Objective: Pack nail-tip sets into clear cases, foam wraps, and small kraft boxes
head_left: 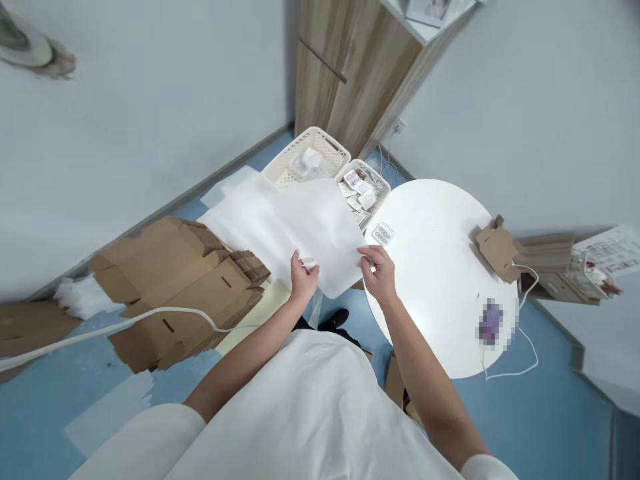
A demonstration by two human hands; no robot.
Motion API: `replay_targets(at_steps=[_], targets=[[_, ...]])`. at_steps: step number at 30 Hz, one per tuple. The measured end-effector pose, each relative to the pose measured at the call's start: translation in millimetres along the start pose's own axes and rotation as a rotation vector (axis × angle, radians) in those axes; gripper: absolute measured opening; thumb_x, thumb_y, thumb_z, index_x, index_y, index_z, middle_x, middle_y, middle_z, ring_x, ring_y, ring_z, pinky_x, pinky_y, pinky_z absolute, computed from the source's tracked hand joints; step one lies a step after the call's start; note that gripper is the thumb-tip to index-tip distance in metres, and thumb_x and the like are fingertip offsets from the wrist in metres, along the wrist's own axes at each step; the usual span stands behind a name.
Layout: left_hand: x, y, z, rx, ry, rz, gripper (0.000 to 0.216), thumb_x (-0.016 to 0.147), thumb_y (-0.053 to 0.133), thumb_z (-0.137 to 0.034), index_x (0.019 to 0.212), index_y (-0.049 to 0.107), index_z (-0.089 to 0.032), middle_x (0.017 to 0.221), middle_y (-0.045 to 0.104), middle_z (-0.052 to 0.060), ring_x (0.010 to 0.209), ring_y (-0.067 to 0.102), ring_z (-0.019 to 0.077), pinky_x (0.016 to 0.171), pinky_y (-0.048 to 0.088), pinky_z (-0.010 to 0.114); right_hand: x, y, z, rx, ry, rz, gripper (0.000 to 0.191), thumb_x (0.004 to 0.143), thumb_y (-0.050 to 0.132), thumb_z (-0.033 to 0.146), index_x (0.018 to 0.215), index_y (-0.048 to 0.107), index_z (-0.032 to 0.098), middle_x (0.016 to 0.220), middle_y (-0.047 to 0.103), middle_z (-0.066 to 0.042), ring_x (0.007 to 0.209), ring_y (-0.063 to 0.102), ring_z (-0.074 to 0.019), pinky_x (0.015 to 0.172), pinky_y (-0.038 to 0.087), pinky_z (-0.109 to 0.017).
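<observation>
A large, thin white sheet (320, 227) spreads out in front of me, its near edge raised at my hands. My right hand (380, 275) pinches the sheet's right edge between thumb and bent fingers, close to the round table. At the near edge, my left hand (304, 279) has its thumb and index finger curled together on the sheet. The far part of the sheet partly covers a cream basket (273, 175) holding clear plastic packets. Beside it, a smaller basket (385, 193) contains several printed small packs.
Flattened cardboard boxes (175, 287) are stacked at left, with a white cable (150, 311) crossing them. The round white table (430, 280) carries a small clear pack (383, 233), a cardboard piece (497, 248) and a pixelated purple object (491, 323). A wooden cabinet (350, 73) stands behind.
</observation>
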State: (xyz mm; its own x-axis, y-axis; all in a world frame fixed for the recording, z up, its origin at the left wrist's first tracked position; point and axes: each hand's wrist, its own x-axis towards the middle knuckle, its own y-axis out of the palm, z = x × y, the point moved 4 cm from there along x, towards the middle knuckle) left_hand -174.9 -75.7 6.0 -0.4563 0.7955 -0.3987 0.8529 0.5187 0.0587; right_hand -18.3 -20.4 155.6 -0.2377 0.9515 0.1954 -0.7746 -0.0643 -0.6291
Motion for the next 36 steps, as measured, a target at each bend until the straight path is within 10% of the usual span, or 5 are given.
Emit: replay_targets(at_steps=[9,17,26,36], targets=[[-43,116,-45,0.034,0.152,0.356,0.070,0.075,0.059,-0.031,0.134,0.022,-0.023,0.123,0.045,0.011,0.098,0.055,0.0155,0.084,0.045,0.029,-80,-126,-64,0.232,0.330,-0.279,0.043,0.080,0.044,0.034,0.123,0.045,0.029,0.129,0.033,-0.009,0.064,0.061,-0.0091,0.042,0.053,-0.024],[-125,207,6,0.331,-0.039,0.906,0.073,0.064,0.070,-0.032,0.127,0.035,-0.017,0.104,0.061,0.011,0.077,0.062,0.0164,0.074,0.049,0.033,-156,-221,-155,0.196,0.425,-0.558,0.058,0.079,0.044,0.032,0.134,0.027,0.032,0.141,0.018,-0.010,0.074,0.060,-0.0123,0.043,0.051,-0.025],[-153,248,75,0.867,-0.006,0.765,0.059,0.068,0.061,-0.022,0.122,0.040,-0.014,0.100,0.060,0.010,0.064,0.060,0.0131,0.067,0.046,0.026,-216,-220,-278,0.235,0.830,-0.353,0.057,0.069,0.051,0.026,0.125,0.044,0.022,0.138,0.030,-0.010,0.105,0.051,-0.0222,0.079,0.050,-0.035],[-158,263,85,0.998,0.101,0.640,0.062,0.067,0.059,-0.023,0.124,0.038,-0.012,0.112,0.055,0.016,0.104,0.052,0.0267,0.086,0.039,0.038,-232,-222,-293,-0.190,0.745,-0.179,0.060,0.076,0.048,0.026,0.132,0.031,0.017,0.145,0.013,-0.013,0.129,0.026,-0.0266,0.097,0.035,-0.040]])
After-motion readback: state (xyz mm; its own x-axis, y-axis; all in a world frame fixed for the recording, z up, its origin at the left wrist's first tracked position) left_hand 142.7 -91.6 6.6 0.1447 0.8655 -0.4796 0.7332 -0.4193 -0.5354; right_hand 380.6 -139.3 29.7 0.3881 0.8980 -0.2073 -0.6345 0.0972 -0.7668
